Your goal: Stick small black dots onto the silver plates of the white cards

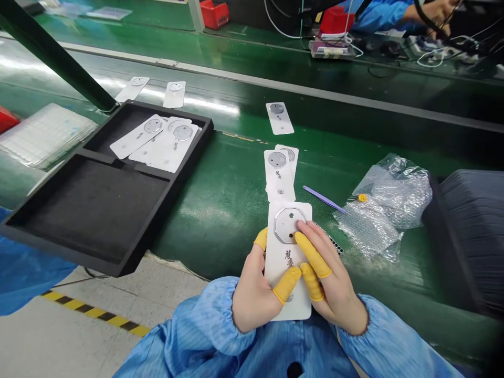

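Observation:
A white rectangular panel (277, 262) with an octagonal silver plate near its top and dark characters lies in my hands, close to my body. My left hand (262, 289) grips its left edge, thumb across the face. With yellow-sheathed fingers resting on its right side, my right hand (328, 275) touches the face; one bare fingertip is at the edge of the octagon. Just beyond are two overlapping white panels (279, 181), and another panel (281, 123) farther back. Part of a black dotted strip (334, 244) shows behind my right hand.
On the left a black tray (149, 210) holds several white panels (173, 152). Purple tweezers (323, 198) and bubble wrap (378, 210) lie to the right, beside a black bin (451, 247) of stacked sheets. Across the bench, another person's hands (433, 13) work among cables.

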Demonstrator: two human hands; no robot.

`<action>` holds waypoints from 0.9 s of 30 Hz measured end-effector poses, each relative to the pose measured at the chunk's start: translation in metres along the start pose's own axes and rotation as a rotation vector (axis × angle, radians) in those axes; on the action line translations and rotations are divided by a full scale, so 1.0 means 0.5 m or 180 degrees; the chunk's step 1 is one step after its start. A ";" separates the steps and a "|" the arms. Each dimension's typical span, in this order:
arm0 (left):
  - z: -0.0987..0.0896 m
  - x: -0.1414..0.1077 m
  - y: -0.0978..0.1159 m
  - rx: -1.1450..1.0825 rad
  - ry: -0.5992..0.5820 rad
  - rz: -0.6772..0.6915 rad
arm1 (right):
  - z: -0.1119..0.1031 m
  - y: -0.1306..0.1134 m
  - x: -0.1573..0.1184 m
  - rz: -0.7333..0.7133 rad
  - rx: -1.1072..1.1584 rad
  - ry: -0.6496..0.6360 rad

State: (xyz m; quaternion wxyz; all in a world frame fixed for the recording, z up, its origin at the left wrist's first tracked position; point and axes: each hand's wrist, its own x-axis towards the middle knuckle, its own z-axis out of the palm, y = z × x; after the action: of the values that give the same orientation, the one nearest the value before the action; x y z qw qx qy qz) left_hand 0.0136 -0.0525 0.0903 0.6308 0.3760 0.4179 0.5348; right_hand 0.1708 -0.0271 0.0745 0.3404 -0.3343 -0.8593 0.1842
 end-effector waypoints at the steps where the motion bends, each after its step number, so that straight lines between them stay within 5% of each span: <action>1: 0.002 0.000 0.003 -0.0174 -0.0023 -0.0010 | 0.000 -0.002 0.001 0.0025 0.0047 0.0100; 6: 0.001 -0.005 0.014 -0.0555 -0.0218 0.0002 | 0.007 -0.018 -0.004 0.0761 0.0569 0.1061; 10: -0.010 0.003 0.021 -0.0306 -0.0261 -0.0082 | 0.021 -0.029 -0.021 0.1272 0.1148 0.1167; 16: -0.018 0.022 0.035 -0.0037 0.0000 -0.0114 | 0.018 -0.038 -0.039 0.1045 0.0947 0.1203; 23: -0.008 0.018 0.034 -0.0201 -0.0054 0.0356 | 0.003 -0.044 -0.028 0.0802 0.0882 0.0926; 27: -0.007 0.016 0.027 -0.0061 0.0104 0.0181 | 0.008 -0.037 -0.033 0.0816 0.0707 0.1064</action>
State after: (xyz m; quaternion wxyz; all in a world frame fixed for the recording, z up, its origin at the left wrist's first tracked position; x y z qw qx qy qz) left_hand 0.0062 -0.0426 0.1006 0.6121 0.3729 0.4121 0.5626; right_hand 0.1689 -0.0520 0.0743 0.4864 -0.4270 -0.7161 0.2613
